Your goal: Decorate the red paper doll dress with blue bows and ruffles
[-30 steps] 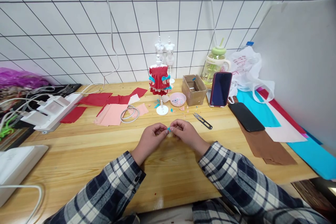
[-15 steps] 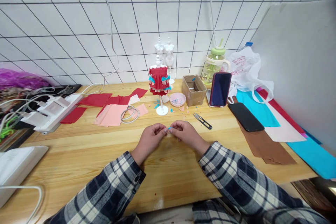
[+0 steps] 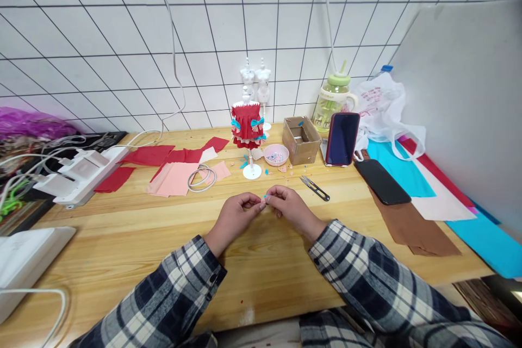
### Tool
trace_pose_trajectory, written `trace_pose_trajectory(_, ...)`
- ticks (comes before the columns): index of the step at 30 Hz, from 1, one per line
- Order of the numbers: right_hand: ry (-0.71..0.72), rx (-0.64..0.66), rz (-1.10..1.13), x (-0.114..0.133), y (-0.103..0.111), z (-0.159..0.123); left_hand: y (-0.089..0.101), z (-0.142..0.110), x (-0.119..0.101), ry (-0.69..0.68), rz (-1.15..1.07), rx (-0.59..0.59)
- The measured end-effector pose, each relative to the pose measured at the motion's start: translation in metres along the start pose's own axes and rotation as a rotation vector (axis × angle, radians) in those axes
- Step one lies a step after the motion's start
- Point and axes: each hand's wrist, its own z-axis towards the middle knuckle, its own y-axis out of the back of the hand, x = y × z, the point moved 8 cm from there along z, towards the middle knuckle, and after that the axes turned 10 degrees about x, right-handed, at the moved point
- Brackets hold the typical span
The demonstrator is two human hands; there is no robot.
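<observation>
My left hand [image 3: 237, 214] and my right hand [image 3: 291, 206] meet over the middle of the wooden table, fingers closed in a pinch. Between their fingertips is a small blue and pink scrap of crepe paper [image 3: 265, 198], mostly covered by the fingers. Beyond the hands a small white mannequin wears a red ruffled dress [image 3: 247, 122] with blue and pink bows. Its round base [image 3: 252, 172] stands just past my fingertips. A pair of thread snips [image 3: 315, 188] lies to the right of my right hand.
A pink dish [image 3: 276, 155] of beads and a cardboard box [image 3: 302, 140] stand behind. Red paper [image 3: 149, 155], pink paper [image 3: 172, 178] and a coiled ring [image 3: 202, 178] lie left. Phones [image 3: 342, 138], a green-lidded bottle [image 3: 333, 100] and brown paper [image 3: 411, 228] are on the right.
My fingertips have shifted slightly around the scrap, turning it so that pink now shows along with the blue. Both hands stay in nearly the same place; everything else is unmoved.
</observation>
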Motion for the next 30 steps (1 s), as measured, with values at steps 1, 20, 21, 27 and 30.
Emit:
trace_pose_trajectory(1, -0.012, 0.005, 0.004, -0.001, 0.0, 0.0, 0.0, 0.0, 0.001, 0.002, -0.001, 0.0)
trace_pose_trajectory(20, -0.038, 0.032, -0.018, -0.001, 0.005, -0.001, 0.0, 0.0, 0.006, 0.041, -0.121, 0.005)
trace_pose_trajectory(21, -0.039, 0.023, -0.042, 0.001, 0.007, -0.001, 0.001, 0.0, 0.008, 0.046, -0.126, -0.003)
trace_pose_trajectory(27, 0.023, 0.01, -0.206, 0.012, 0.013, -0.003, 0.003, 0.0, 0.008, 0.048, -0.14, -0.009)
trace_pose_trajectory(30, 0.034, 0.019, -0.209, 0.011, 0.011, -0.003, 0.003, 0.0, 0.007, 0.055, -0.149, -0.01)
